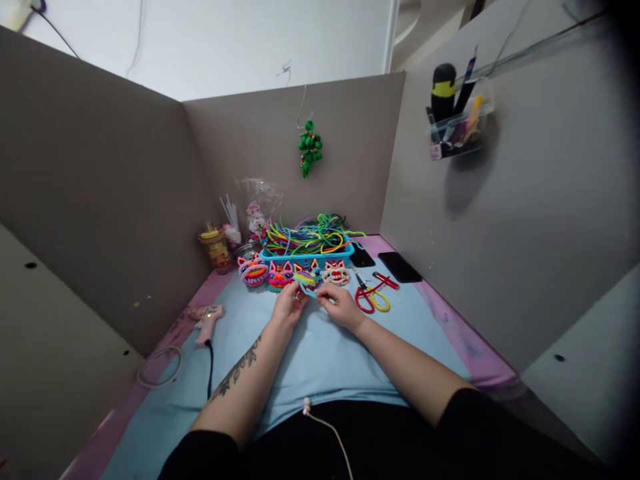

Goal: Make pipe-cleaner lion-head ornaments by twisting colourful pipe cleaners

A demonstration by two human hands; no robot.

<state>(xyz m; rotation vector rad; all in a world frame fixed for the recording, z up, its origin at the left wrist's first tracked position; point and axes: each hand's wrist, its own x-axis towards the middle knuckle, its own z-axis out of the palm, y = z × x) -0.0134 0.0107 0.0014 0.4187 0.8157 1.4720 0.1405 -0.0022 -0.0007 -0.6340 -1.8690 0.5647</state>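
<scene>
Above the light blue cloth, my left hand pinches a small work of fuzzy pipe cleaners, light blue with some yellow and purple. The closed fingers of my right hand grip its light blue end from the other side. Just beyond the hands stands a row of pipe-cleaner animal heads with pointed ears: a pink-purple one, a magenta one, a dark multicoloured one partly hidden, and a cream one. Behind them, a blue basket holds many loose coloured pipe cleaners.
Scissors with red and yellow handles lie right of my hands, near dark phones. At left rest a pink glue gun with a black cord and a pale ring. A drink cup stands behind. Grey partitions enclose the table.
</scene>
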